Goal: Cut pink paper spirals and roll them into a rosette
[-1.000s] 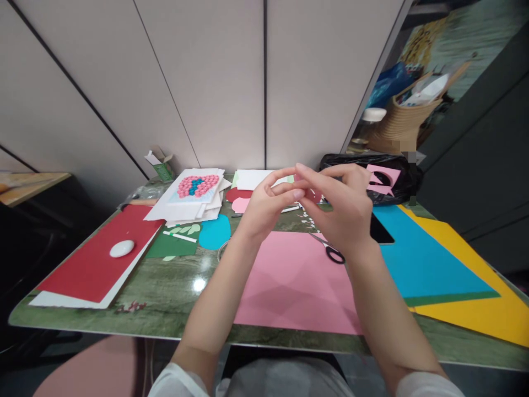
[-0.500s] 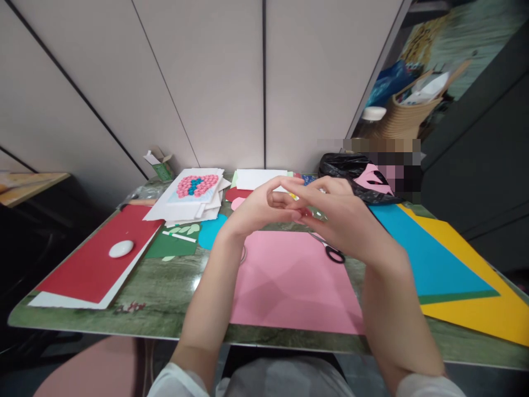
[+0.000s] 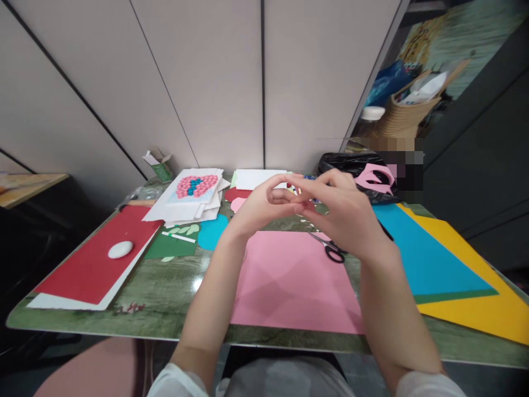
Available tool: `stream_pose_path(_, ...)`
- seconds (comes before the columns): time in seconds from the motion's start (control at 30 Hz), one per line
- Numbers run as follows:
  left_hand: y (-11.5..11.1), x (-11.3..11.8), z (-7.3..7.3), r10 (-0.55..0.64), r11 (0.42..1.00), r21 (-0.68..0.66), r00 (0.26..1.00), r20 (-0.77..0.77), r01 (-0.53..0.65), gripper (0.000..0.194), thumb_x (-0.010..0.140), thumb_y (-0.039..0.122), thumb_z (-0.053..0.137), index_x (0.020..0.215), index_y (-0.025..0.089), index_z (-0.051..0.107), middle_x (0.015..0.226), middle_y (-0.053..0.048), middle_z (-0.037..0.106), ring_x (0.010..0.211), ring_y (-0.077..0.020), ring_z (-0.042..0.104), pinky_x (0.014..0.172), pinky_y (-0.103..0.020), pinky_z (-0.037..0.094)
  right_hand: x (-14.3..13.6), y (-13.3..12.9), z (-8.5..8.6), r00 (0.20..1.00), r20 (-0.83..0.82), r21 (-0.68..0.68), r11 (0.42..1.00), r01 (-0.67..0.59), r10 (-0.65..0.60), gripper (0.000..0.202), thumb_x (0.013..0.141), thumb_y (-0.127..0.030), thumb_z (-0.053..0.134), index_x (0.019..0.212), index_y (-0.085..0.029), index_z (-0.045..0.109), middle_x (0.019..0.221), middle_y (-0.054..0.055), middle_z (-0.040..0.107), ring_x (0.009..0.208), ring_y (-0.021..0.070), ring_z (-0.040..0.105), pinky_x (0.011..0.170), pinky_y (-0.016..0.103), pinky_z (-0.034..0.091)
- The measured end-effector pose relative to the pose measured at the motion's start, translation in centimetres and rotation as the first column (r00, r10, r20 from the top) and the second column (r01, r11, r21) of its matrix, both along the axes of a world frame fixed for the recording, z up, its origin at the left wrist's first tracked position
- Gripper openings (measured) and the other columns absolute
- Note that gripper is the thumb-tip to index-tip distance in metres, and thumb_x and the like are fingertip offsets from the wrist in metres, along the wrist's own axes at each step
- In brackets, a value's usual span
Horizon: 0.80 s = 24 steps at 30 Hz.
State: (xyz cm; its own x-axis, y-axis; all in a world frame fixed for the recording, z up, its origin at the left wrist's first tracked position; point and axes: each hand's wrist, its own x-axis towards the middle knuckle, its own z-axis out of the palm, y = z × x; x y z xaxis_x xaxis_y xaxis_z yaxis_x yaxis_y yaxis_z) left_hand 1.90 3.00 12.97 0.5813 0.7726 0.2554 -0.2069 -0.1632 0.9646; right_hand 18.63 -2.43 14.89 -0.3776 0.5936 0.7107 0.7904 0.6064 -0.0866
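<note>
- Left hand (image 3: 258,208) and right hand (image 3: 345,215) are raised above the worktop, fingertips meeting at centre.
- Grip: both hands pinch a small pink-red paper piece (image 3: 306,206) between thumb and fingers; only a sliver of it shows, and its shape cannot be told.
- The paper piece is held in the air, over the far edge of the large pink paper sheet (image 3: 289,281), which lies flat on the green marbled worktop (image 3: 165,286).
- Black-handled scissors (image 3: 330,249) lie on the pink sheet's far right corner, just below the right hand, partly hidden by it.
- To the right, a blue paper sheet (image 3: 425,259) lies on top of a yellow paper sheet (image 3: 475,309), with a green edge showing between them.
- To the left, a red paper sheet (image 3: 86,264) carries a white oval object (image 3: 120,249).
- Behind the left hand: a dark green card (image 3: 171,245) with pale leaf cut-outs, a turquoise paper shape (image 3: 212,231), and a white paper stack (image 3: 194,201) topped by a pink and blue bead-like pattern.
- At the far right of the worktop, a black plastic bag (image 3: 355,168) holds pink offcuts.
</note>
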Motion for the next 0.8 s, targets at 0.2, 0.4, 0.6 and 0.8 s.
stream_pose_path(0.2,-0.4,1.2,-0.1,0.042,0.997,-0.073,0.980,0.192,-0.029,0.043,0.071,0.022,0.074,0.111,0.020,0.057,0.084,-0.003,0.071,0.085,-0.0171,0.067,0.084,-0.033,0.047,-0.4,0.5,-0.4,0.994,-0.098,0.193,0.979,0.072,-0.054,0.044,0.089,-0.015,0.052,0.130,-0.032,0.052,0.078,0.000,0.068,0.080,0.0195,0.053,0.081,0.039,0.038)
stream_pose_path(0.4,-0.5,1.7,-0.3,0.039,0.996,-0.090,0.972,0.233,-0.018,0.041,0.071,0.024,0.074,0.108,0.020,0.057,0.086,-0.004,0.072,0.089,-0.0201,0.068,0.084,-0.034,0.046,-0.6,0.7,-0.6,0.987,-0.130,0.220,0.968,0.122,-0.094,0.042,0.089,-0.015,0.051,0.128,-0.031,0.055,0.078,0.002,0.068,0.083,0.0212,0.053,0.082,0.041,0.037)
stream_pose_path(0.6,-0.3,1.2,-0.3,-0.006,0.997,-0.077,0.981,0.195,0.022,0.041,0.071,0.023,0.075,0.107,0.019,0.056,0.081,-0.004,0.071,0.084,-0.0197,0.069,0.082,-0.036,0.049,0.1,0.5,-0.2,0.997,-0.081,0.119,0.993,0.007,0.003,0.048,0.085,-0.014,0.057,0.130,-0.030,0.052,0.082,0.002,0.067,0.083,0.0199,0.053,0.078,0.037,0.041)
stream_pose_path(0.8,0.2,0.2,-0.3,-0.086,0.995,-0.037,0.994,0.072,0.089,0.043,0.069,0.018,0.075,0.108,0.020,0.057,0.079,-0.002,0.069,0.078,-0.0171,0.068,0.078,-0.035,0.053,0.8,-0.3,0.5,0.997,-0.030,-0.099,0.993,-0.068,0.065,0.051,0.085,-0.014,0.061,0.132,-0.031,0.051,0.086,0.002,0.064,0.086,0.0184,0.054,0.078,0.033,0.043)
